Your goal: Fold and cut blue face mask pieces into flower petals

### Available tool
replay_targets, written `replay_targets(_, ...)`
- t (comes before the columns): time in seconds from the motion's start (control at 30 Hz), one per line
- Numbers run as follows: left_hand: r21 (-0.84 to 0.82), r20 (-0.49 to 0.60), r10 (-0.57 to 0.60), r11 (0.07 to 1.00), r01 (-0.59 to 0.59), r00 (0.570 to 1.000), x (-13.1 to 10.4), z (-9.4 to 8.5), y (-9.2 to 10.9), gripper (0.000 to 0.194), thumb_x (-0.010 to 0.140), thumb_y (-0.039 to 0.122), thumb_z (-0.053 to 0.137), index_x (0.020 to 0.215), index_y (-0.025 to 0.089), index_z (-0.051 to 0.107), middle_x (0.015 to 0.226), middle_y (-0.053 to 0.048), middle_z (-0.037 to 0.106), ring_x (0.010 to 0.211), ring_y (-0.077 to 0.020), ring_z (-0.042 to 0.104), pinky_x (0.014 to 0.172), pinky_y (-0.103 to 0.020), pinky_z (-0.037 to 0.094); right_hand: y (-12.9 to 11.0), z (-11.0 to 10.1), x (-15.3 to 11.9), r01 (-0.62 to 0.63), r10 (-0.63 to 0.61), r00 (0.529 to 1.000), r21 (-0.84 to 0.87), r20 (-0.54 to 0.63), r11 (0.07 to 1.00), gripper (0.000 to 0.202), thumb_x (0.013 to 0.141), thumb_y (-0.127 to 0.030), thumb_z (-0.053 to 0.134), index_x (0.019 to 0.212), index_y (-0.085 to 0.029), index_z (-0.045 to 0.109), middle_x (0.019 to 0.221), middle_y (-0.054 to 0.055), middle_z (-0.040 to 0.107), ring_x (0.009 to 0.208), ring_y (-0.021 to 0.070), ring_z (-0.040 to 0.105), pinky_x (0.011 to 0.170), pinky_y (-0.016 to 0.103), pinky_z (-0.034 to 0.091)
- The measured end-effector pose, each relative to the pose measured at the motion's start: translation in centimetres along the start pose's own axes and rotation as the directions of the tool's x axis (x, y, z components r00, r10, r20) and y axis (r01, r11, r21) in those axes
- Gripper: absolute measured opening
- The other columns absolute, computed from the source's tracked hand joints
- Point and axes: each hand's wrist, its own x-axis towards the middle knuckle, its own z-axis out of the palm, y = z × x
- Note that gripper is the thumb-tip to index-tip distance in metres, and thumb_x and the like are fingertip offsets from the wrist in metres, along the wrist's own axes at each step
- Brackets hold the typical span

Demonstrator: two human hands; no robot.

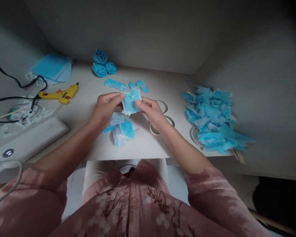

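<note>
A blue fabric piece is held above the middle of the white table, upright and facing the camera, between the two hands. The left hand grips its left edge: thumb and fingertips are closed on the upper left corner, the remaining fingers curled inward. The right hand grips the right edge: thumb and forefinger are pinched on the fabric at mid-height, the other fingers loosely bent behind. Both hands are therefore closed on the same piece, one on each side, with the piece spanning the gap between them.

Directly below the hands, a small heap of blue and white scraps lies on the table. Just beyond the held piece lie several small cut blue pieces and a pleated blue strip. Behind the right hand, wire rings rest flat on the table.

Farther back, three blue fabric roses stand together near the wall. To the left lie a yellow glue gun, black cables and a stack of blue face masks. A white power strip lies at the near left. To the right, well apart from the hands, sits a large pile of blue cut pieces, with thin wooden sticks at its near edge.
</note>
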Motion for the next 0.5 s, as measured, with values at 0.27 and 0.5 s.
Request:
replay_targets(0.27,0.022,-0.068,0.149,0.989,-0.147,0.987,0.63,-0.28,0.09,0.037,0.093,0.051,0.061,0.097,0.018,0.078,0.083,-0.005,0.07,0.077,-0.0144,0.062,0.077,-0.028,0.051,0.34,0.0,0.41,0.04,-0.022,0.976,0.08,-0.219,0.996,0.036,0.081,-0.055,0.077,0.076,-0.021,0.066,0.074,-0.003,0.058,0.072,0.0114,0.052,0.073,0.028,0.046)
replay_targets(0.5,0.446,0.067,0.405,0.805,-0.391,0.912,-0.01,-0.27,0.57,0.016,0.081,0.03,0.074,0.095,0.023,0.075,0.095,-0.004,0.071,0.09,-0.0182,0.061,0.087,-0.032,0.05,0.59,0.02,0.41,0.088,-0.076,0.964,0.035,-0.255,0.996,0.037,0.083,-0.058,0.074,0.08,-0.022,0.067,0.076,-0.002,0.059,0.074,0.0121,0.053,0.074,0.028,0.046)
